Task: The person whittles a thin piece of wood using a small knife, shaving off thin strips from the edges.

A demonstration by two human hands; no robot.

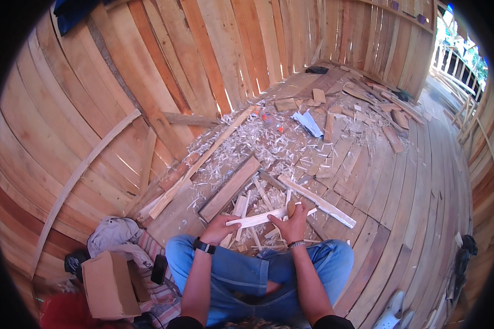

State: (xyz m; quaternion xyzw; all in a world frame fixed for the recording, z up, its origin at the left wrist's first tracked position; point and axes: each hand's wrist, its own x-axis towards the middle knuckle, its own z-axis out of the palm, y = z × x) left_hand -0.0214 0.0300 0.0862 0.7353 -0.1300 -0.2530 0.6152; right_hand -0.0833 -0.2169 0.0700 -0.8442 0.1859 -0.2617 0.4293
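A pale, narrow strip of wood [255, 220] lies crosswise in front of me, above my lap. My left hand [219, 230] is closed on its left end. Near the other end, my right hand [292, 225] grips it with the thumb laid along the near side. A small brown rounded piece [291, 208] shows at the right hand's fingers; its kind I cannot make out. Under and beyond the hands are loose wood sticks [241, 207] and a thick reddish plank [230, 188]. A longer pale-edged batten [318, 200] rests to the right.
Curly shavings [241, 140] cover the floor by the plank wall [203, 55], with a long board [203, 164] across them. Offcuts [368, 98] and a light-blue piece [308, 124] lie farther off. A cardboard box [111, 285] stands left; pale clogs [392, 312] sit lower right.
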